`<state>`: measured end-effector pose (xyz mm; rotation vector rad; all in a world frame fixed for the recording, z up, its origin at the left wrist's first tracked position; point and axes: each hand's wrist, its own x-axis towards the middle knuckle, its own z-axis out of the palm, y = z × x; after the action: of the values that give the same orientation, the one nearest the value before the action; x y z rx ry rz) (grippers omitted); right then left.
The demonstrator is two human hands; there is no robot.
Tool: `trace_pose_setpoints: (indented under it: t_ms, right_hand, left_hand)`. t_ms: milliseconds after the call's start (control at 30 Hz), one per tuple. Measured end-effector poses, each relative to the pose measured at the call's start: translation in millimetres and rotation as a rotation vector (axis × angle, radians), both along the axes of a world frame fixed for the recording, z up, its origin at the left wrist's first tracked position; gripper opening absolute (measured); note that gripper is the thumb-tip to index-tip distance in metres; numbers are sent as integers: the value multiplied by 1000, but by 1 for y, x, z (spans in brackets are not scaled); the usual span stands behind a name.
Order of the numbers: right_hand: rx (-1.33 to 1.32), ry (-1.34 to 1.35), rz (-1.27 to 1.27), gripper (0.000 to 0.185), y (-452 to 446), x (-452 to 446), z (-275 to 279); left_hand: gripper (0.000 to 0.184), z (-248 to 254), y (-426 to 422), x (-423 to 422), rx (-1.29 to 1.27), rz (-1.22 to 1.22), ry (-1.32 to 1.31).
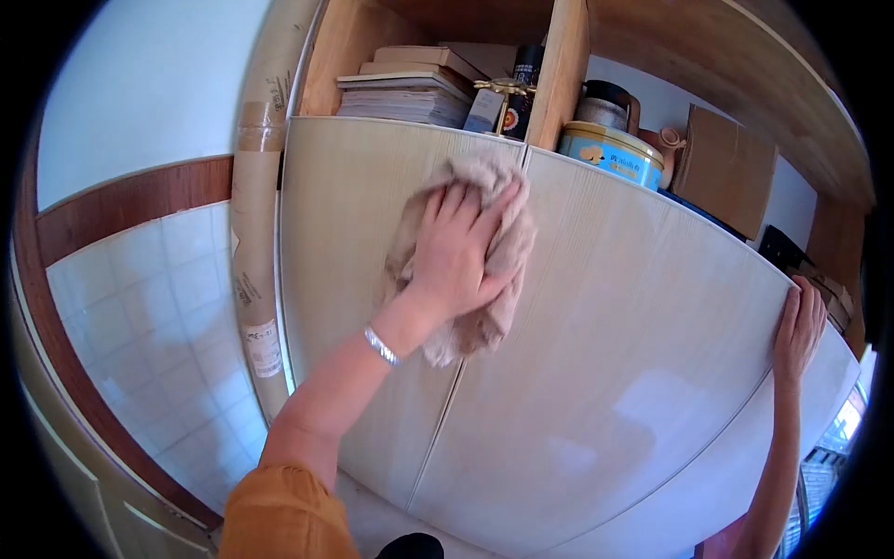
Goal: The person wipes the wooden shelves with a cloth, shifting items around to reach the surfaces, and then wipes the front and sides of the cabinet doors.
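A crumpled beige-pink cloth (507, 307) lies against the upper part of the pale cabinet doors (596, 335), over the seam between two of them. My left hand (456, 247) presses flat on the cloth with its fingers spread and pointing up; a silver bracelet (381, 346) circles that wrist. At the right, my right hand (801, 326) rests on the top edge of the cabinet near its far right door, fingers stretched out and holding nothing.
Above the doors, open shelves hold stacked books (410, 98), a gold stand (506, 88), a blue round tin (615, 154) and a cardboard piece (724, 172). A long cardboard tube (256, 214) stands upright along the cabinet's left side.
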<state>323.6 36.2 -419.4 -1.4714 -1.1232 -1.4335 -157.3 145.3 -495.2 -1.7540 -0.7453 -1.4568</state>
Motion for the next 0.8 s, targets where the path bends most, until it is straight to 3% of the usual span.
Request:
trace_pose_setpoints:
  t_ms: [100,233,300,467,567,700,800]
  right_hand:
    - [-16,4,7,43,-3,0,1]
    - [-19,-5,9,43,2,3,0]
    - [11,-13,-6,43,2,5,-1]
    - [-37,48,-6,42,-4,-8,1]
    - [-41,47,-24,42,0,-3,1]
    - [29,-70,-114,45,12,37,1]
    - [62,-80,-85,49,15,82,-12]
  left_hand:
    - [81,-28,-2,1,-12,0,27]
    - [80,4,-1,2,-29,-16,32]
    - [80,21,6,7,89,-70,-24]
    - [81,-24,-3,2,-12,27,37]
    - [81,-16,-4,0,-41,-2,49]
    - [78,39,5,15,115,-82,-86]
    - [78,35,12,18,202,-72,-103]
